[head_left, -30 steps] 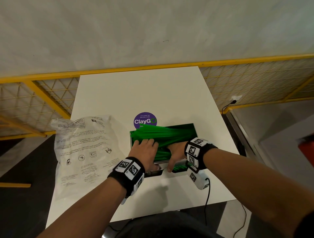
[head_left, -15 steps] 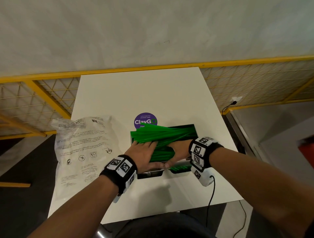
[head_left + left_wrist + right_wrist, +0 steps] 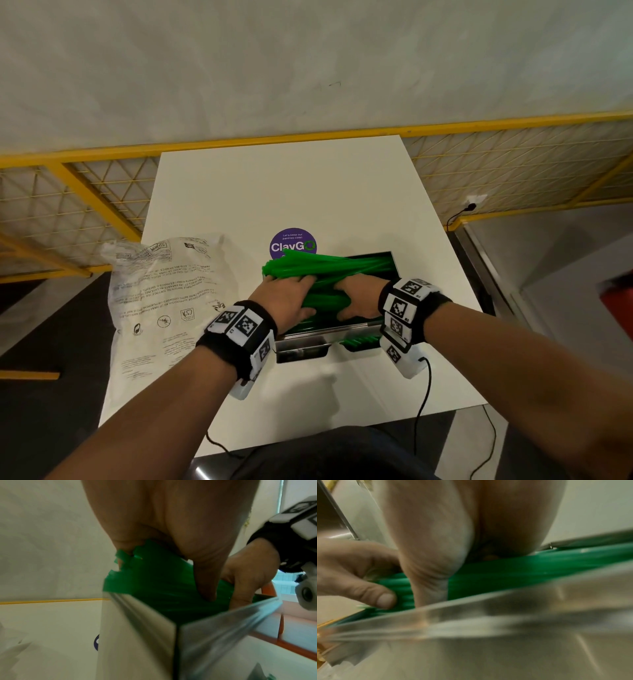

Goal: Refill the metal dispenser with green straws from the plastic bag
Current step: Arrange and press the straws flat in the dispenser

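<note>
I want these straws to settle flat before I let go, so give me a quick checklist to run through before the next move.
1. Both hands on the bundle: ok. The left hand and right hand both grip the green straws.
2. Bundle over the metal dispenser: ok.
3. Straws lying level inside: not ok. Their left ends stick up above the dispenser wall.
4. Straws parallel: not ok, they fan out toward the left.
5. Room left in the dispenser below: cannot tell, hidden by hands and straws.
6. Plastic bag out of the way: ok, it lies apart on the left of the table.
</note>
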